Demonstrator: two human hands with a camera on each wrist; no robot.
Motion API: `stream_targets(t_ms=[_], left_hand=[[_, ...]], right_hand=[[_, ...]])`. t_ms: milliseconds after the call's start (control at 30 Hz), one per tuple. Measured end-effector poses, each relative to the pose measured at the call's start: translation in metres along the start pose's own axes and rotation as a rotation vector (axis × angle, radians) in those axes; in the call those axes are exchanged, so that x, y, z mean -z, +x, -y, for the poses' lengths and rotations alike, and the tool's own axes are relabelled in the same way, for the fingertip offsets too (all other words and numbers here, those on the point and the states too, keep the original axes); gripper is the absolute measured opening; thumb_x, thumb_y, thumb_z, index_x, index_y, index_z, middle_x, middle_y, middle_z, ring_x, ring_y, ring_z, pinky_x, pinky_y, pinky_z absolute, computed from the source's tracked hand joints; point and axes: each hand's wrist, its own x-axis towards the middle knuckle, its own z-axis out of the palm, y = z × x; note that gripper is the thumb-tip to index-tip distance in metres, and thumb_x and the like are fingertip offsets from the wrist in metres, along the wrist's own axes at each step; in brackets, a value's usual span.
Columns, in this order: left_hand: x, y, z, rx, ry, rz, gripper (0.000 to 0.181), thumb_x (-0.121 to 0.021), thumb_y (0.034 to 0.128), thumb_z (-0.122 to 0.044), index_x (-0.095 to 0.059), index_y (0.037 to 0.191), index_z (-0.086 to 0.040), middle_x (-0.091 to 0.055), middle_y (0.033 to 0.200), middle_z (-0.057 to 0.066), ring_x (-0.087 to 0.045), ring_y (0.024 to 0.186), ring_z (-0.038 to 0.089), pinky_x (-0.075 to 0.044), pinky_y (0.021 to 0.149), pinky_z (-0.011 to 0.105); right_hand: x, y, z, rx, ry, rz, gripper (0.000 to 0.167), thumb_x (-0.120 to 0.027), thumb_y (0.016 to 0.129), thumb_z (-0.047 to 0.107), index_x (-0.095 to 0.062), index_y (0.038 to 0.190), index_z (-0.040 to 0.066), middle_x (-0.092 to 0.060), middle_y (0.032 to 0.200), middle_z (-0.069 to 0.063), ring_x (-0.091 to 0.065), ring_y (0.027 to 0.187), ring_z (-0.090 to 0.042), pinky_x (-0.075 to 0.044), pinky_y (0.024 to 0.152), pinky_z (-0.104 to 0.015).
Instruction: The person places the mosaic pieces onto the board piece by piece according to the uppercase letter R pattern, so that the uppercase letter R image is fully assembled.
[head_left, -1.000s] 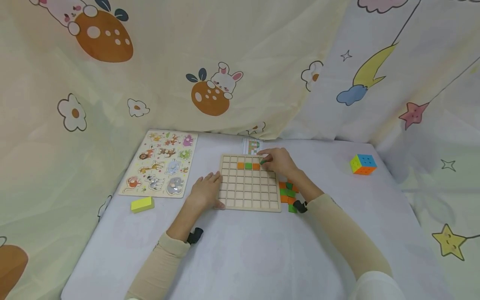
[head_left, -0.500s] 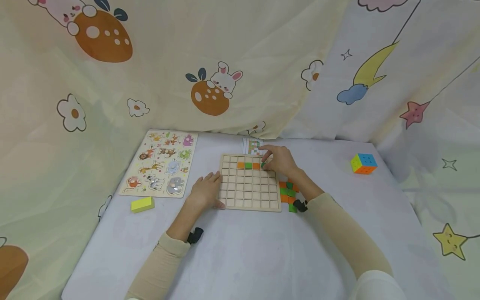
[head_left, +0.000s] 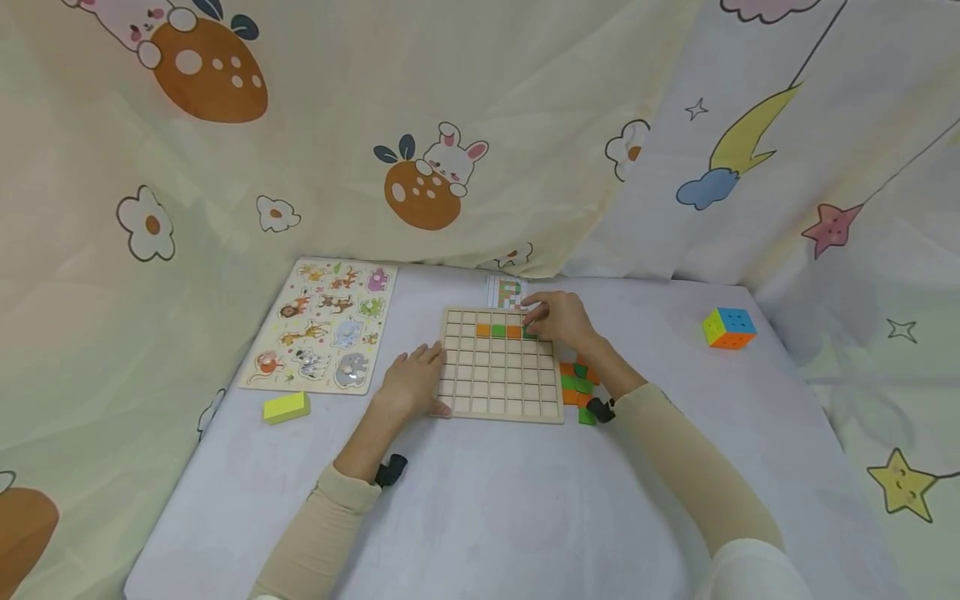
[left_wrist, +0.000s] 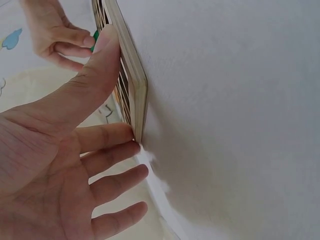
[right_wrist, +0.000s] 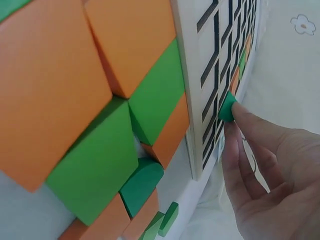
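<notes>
Green tile (right_wrist: 227,107) between right fingers (right_wrist: 231,150), seemingly tilted.

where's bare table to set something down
Bare: the tabletop in front of the grid board, between the sleeves; and between the loose tiles and the cube. Crowded: the board's right edge, and far-right corner by the right hand.

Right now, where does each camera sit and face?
Head: on the head, facing forward and down at the pale wooden grid board; left hand, right hand, beige sleeves show.
Left wrist: wrist-worn, facing the board's edge; both hands show.
Right wrist: wrist-worn, facing orange and green flat tiles and the board; right hand shows.
Wrist views share board and right hand.
</notes>
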Motion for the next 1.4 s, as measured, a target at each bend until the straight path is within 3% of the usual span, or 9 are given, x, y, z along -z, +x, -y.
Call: stream_targets(t_ms=[267, 667, 1100, 1400], left_hand=[[-0.001, 0.0, 0.0, 0.002, -0.002, 0.008, 0.113, -0.093, 0.0714, -0.045, -0.038, 0.158, 0.002, -0.031, 0.168, 0.018, -0.029, 0.155, 0.037, -0.028, 0.125, 0.058], [-0.001, 0.0, 0.0, -0.001, -0.004, -0.003, 0.113, -0.094, 0.071, -0.045, -0.039, 0.158, 0.003, -0.032, 0.168, 0.019, -0.03, 0.155, 0.038, -0.029, 0.124, 0.058], [-0.003, 0.001, 0.003, -0.009, 0.0, -0.003, 0.114, -0.094, 0.071, -0.046, -0.039, 0.158, 0.003, -0.032, 0.168, 0.018, -0.031, 0.155, 0.038, -0.029, 0.124, 0.058], [-0.002, 0.001, 0.003, -0.003, 0.01, 0.011, 0.114, -0.092, 0.0729, -0.047, -0.037, 0.159, 0.002, -0.031, 0.169, 0.018, -0.029, 0.155, 0.037, -0.028, 0.125, 0.057]], right_hand=[[-0.003, 0.0, -0.007, -0.028, -0.017, -0.013, 0.031, -0.089, 0.083, 0.011, -0.079, 0.113, 0.01, -0.08, 0.085, 0.002, -0.076, 0.079, -0.017, -0.063, 0.081, -0.042], [0.001, -0.004, -0.008, -0.043, -0.012, -0.012, 0.041, -0.09, 0.082, 0.01, -0.076, 0.121, 0.008, -0.08, 0.091, 0.0, -0.075, 0.083, -0.018, -0.063, 0.083, -0.042], [0.008, -0.018, -0.006, -0.019, 0.027, -0.001, 0.034, -0.084, 0.088, 0.004, -0.075, 0.121, 0.005, -0.079, 0.1, -0.009, -0.075, 0.089, -0.022, -0.062, 0.085, -0.042], [0.018, -0.032, -0.005, -0.016, -0.027, -0.014, 0.03, -0.079, 0.092, 0.006, -0.075, 0.121, 0.005, -0.078, 0.098, -0.004, -0.073, 0.092, -0.023, -0.061, 0.086, -0.042]])
